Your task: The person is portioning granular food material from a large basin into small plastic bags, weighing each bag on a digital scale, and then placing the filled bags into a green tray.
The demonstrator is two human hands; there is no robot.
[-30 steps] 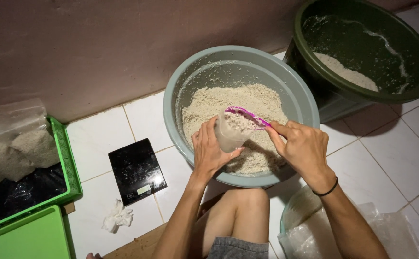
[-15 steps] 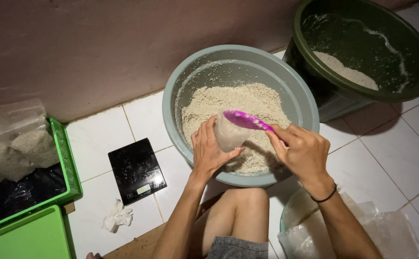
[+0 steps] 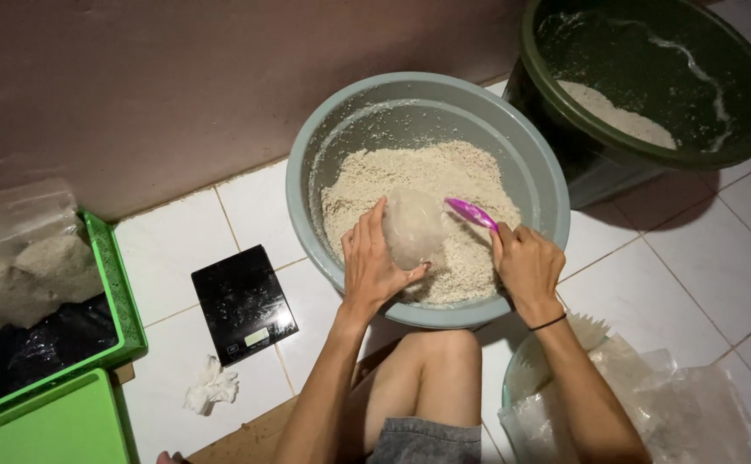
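The person's left hand [image 3: 374,268] was wrapped about a small clear plastic bag [image 3: 412,227] packed with pale crumbly meal; its grip was closed on the bag, thumb on the near side and fingers spread behind it. The bag stood just above the heap of beige crumbly meal [image 3: 427,185] inside a wide round grey plastic basin [image 3: 534,163], which sat on the white tiled floor [image 3: 255,206]. The right hand [image 3: 526,266], at three o'clock from the bag, had a narrow grip closed on the handle of a small magenta plastic scoop [image 3: 472,212], whose bowl pointed towards ten o'clock and reached the bag's side. A thin dark band circled the right wrist.

At one o'clock from the basin, just beside it, stood a large dark green plastic tub [image 3: 650,137] with a smaller heap of the same meal inside. At eight o'clock from the basin lay a flat black digital kitchen scale [image 3: 242,302], and below it, near, a crumpled white tissue [image 3: 212,387]. At the far nine o'clock edge a bright green slatted plastic crate [image 3: 126,318] held filled clear bags over dark ones. At five o'clock from the basin, crumpled clear plastic bags [image 3: 676,412] lay heaped beside the person's right forearm. A bent bare knee [image 3: 431,361] showed at six o'clock.
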